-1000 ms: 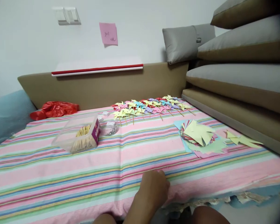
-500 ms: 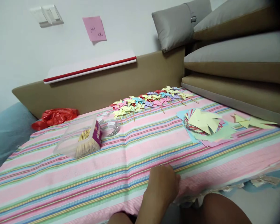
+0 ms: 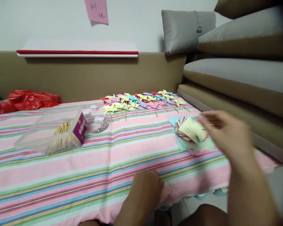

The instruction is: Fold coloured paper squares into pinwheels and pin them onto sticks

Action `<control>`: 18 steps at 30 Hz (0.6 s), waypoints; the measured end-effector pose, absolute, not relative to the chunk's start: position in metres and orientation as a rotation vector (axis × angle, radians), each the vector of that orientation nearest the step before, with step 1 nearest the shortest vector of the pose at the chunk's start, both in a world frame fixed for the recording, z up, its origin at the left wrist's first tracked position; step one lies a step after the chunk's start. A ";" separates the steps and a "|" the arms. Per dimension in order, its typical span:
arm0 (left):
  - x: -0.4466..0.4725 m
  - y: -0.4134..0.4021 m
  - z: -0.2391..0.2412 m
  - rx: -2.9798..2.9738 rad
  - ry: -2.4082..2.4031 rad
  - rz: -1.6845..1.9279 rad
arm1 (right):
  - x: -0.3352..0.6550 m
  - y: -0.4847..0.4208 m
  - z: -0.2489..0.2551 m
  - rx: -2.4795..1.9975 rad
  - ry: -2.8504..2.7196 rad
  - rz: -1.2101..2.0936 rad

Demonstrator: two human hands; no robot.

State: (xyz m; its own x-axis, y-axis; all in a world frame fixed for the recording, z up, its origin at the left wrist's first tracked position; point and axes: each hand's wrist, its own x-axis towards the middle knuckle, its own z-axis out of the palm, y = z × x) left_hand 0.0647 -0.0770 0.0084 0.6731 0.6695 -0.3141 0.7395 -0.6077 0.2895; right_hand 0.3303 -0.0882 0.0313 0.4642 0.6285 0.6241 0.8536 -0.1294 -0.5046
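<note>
My left hand [image 3: 146,186] rests near the front edge of the striped cloth [image 3: 85,171], its fingers curled under and turned from view; whatever they may hold is hidden. At the right, my right hand [image 3: 228,135] hovers beside a stack of cut paper pinwheel sheets [image 3: 191,130] in yellow, red, blue and pink, covering part of it. Thumb and forefinger come together in a pinch, blurred by motion, and I cannot make out what is between them. Several paper pinwheels on sticks [image 3: 141,102] lie toward the back.
On the left stands a clear plastic box [image 3: 68,133] of wooden sticks. A small clear container [image 3: 100,124] with shiny metal bits sits beside it. A red plastic bag [image 3: 35,100] lies at the back left. Stacked cushions [image 3: 238,73] border the right side.
My right hand has entered from the right, reaching beside the paper stack. My left hand stays curled on the cloth. The camera view has levelled and shifted.
</note>
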 end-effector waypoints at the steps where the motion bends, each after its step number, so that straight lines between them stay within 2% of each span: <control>1: 0.065 -0.077 0.009 2.486 1.108 -0.243 | 0.334 -0.082 0.021 -1.898 -1.336 -0.336; 4: 0.064 -0.077 0.010 2.482 1.112 -0.258 | 0.347 -0.066 -0.015 -1.976 -1.638 -0.350; 7: 0.064 -0.078 0.009 2.484 1.109 -0.284 | 0.359 -0.063 -0.035 -2.000 -1.692 -0.361; 18: 0.063 -0.078 0.003 2.553 1.085 -0.226 | 0.357 -0.071 -0.025 -2.087 -1.572 -0.313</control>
State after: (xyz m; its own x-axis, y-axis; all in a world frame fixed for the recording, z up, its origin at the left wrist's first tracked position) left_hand 0.0631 -0.0777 0.0034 0.6928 0.6641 -0.2811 0.7211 -0.6420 0.2605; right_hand 0.3569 -0.0706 -0.0248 0.3052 0.8291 0.4685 0.9454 -0.2045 -0.2539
